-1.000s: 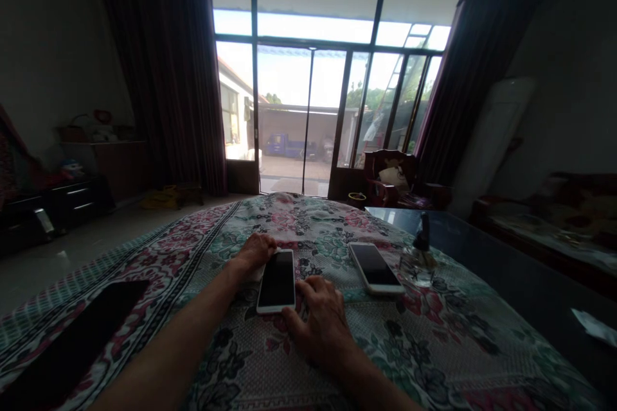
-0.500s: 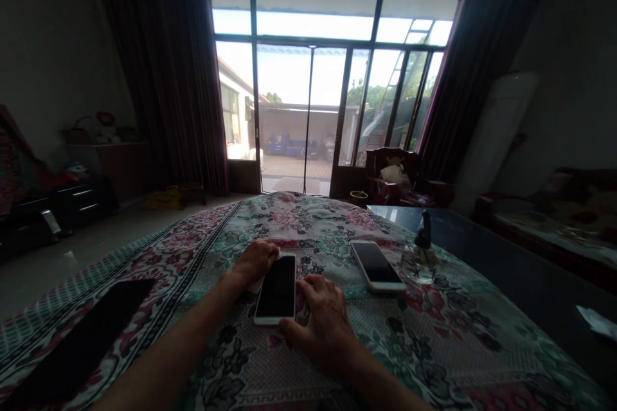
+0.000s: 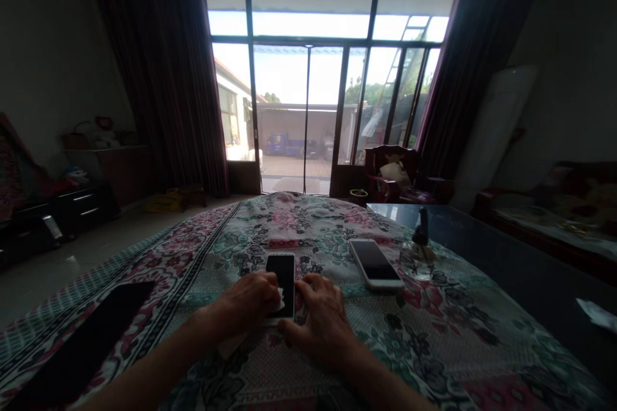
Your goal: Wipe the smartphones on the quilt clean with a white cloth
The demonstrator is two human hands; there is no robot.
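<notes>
A white-framed smartphone [image 3: 288, 270] with a dark screen lies flat on the flowered tablecloth [image 3: 282, 215]. My left hand [image 3: 250, 298] is closed over a crumpled white tissue [image 3: 280, 299], pressed on the lower part of that screen. Thumb and fingers of my right hand [image 3: 321, 308] hold the phone along its right edge and at the lower right corner. To the right rests a second white smartphone [image 3: 376, 263], touched by neither hand. Beside it stands a clear glass bottle [image 3: 418, 260] with a black top.
A long black flat item [image 3: 87, 343] lies at the table's left. Beyond the cloth on the right is a dark glossy surface [image 3: 506, 270] with a white paper piece [image 3: 598, 314] on it. A wooden chair [image 3: 393, 173] stands near the glass doors.
My left hand has moved down with the tissue, from the phone's upper left edge to its lower screen. My right hand has stayed at the phone's right side.
</notes>
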